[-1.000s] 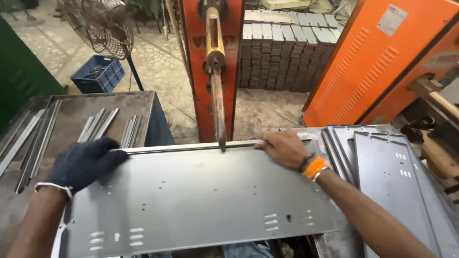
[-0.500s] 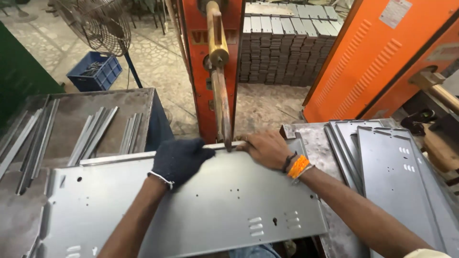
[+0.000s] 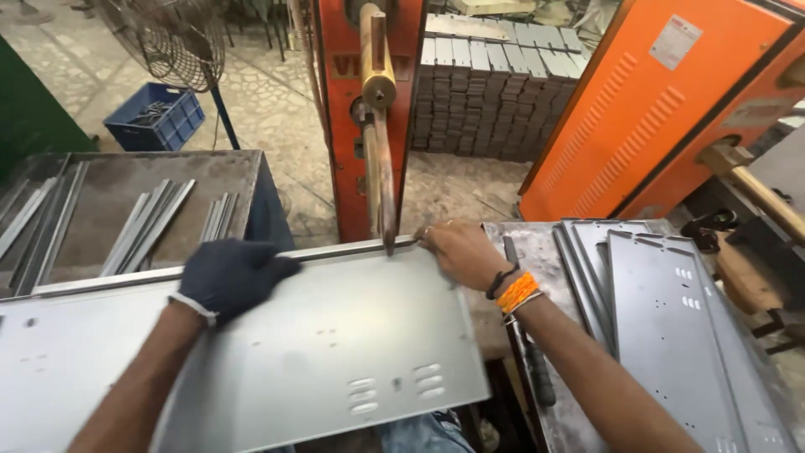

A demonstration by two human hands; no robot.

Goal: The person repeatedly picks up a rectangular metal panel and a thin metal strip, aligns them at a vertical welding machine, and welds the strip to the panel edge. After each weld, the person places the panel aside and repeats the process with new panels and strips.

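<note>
Holding a large grey metal panel (image 3: 335, 352) flat under the copper electrode rod (image 3: 381, 184) of the orange welding machine (image 3: 360, 109), I am keeping both hands on its far, folded edge. My left hand (image 3: 231, 275), in a dark glove, is lying on the panel to the left of the rod tip, fingers bent over the raised edge, pressing it down. My right hand (image 3: 457, 252), bare, with an orange wristband (image 3: 517, 292), is resting just to the right of the rod tip, fingers together and pinching the same edge at the panel's corner. The right hand is clearly nearer to the rod; the left one is a bit apart from it.

The long axis of the panel is running left to right, across the rod, and most of the sheet is lying to the left of the rod and toward me. The rod tip is touching, or almost touching, the folded edge between my hands; I cannot tell which.

Right of the rod, more grey panels (image 3: 671, 319) are stacked on the worktop (image 3: 528, 243). Left of it, thin metal strips (image 3: 147, 222) are lying on a second worktop, and behind them a fan (image 3: 172, 38) and a blue crate (image 3: 155, 117) are standing on the floor.
</note>
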